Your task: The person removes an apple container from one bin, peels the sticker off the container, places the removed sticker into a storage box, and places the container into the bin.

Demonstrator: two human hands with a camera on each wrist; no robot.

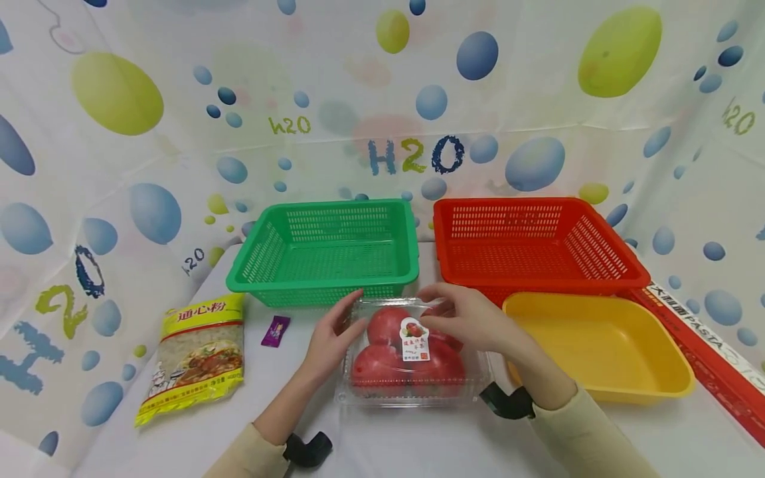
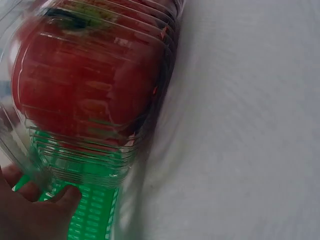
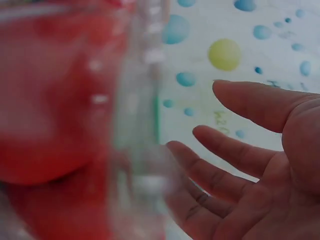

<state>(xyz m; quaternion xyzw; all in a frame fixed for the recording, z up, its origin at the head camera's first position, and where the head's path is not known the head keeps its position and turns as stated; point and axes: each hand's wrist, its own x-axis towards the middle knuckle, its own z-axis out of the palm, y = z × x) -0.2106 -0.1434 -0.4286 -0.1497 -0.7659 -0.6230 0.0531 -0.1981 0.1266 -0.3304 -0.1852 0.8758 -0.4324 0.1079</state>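
Observation:
A clear plastic box of red apples [image 1: 382,372] with a white label sits on the table between both hands. My left hand [image 1: 335,335] is at the box's left side, thumb and forefinger spread apart; in the left wrist view the fingertips of this left hand [image 2: 35,205] lie close against the plastic edge. Over the back right corner hovers my right hand [image 1: 472,318]. Its fingers are spread and loosely bent in the right wrist view, where the right hand [image 3: 250,175] holds nothing beside the blurred box wall [image 3: 135,125].
Behind the box stand a green basket [image 1: 335,290] and a red basket [image 1: 538,285]. A yellow tray [image 1: 597,345] is at the right, beside a long red pasta box [image 1: 711,358]. To the left lie a bag of macaroni [image 1: 197,358] and a small purple packet [image 1: 275,331].

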